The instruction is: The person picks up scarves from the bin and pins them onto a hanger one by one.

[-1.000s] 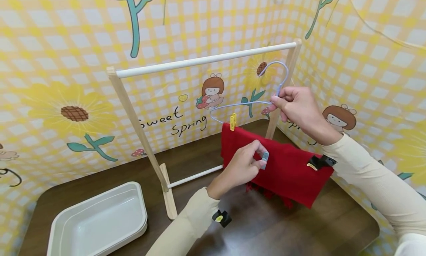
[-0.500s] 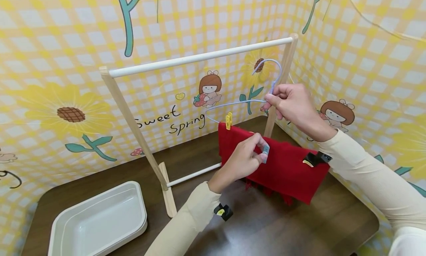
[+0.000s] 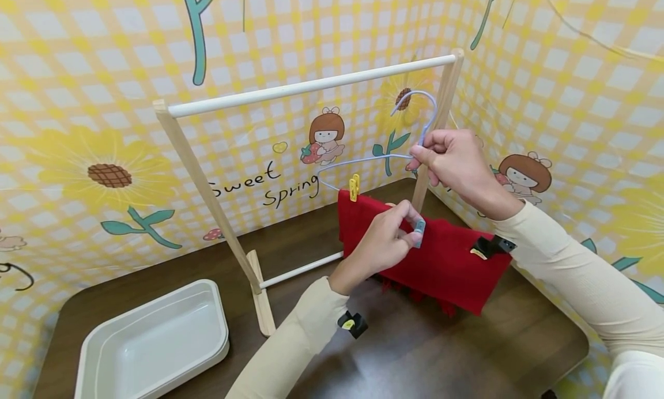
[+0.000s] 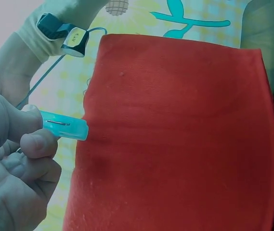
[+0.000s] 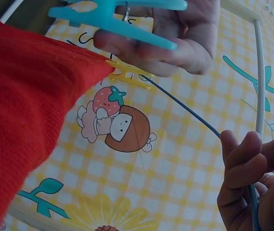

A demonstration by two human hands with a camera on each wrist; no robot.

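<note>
My right hand (image 3: 459,162) pinches the light-blue wire hanger (image 3: 384,157) at the base of its hook. Over the hanger's lower bar hangs a folded red fringed scarf (image 3: 446,266). A yellow clothespin (image 3: 354,188) clips the scarf's left end to the bar. Between thumb and fingers, my left hand (image 3: 381,240) pinches a blue clothespin (image 4: 64,126) in front of the scarf. In the left wrist view its tip is at the scarf's top fold; whether it touches I cannot tell. In the right wrist view the blue clothespin (image 5: 108,17) appears large above the scarf.
Behind the scarf stands a wooden rack with a white top rod (image 3: 311,86); the hanger's hook is below that rod. A pale plastic basin (image 3: 220,307) sits at the left on the brown table (image 3: 415,353). Patterned cloth walls enclose the table's back and right.
My left hand has risen slightly, bringing the blue clothespin nearer the scarf's top fold. My right hand keeps its hold on the hanger, and the head view has shifted a little.
</note>
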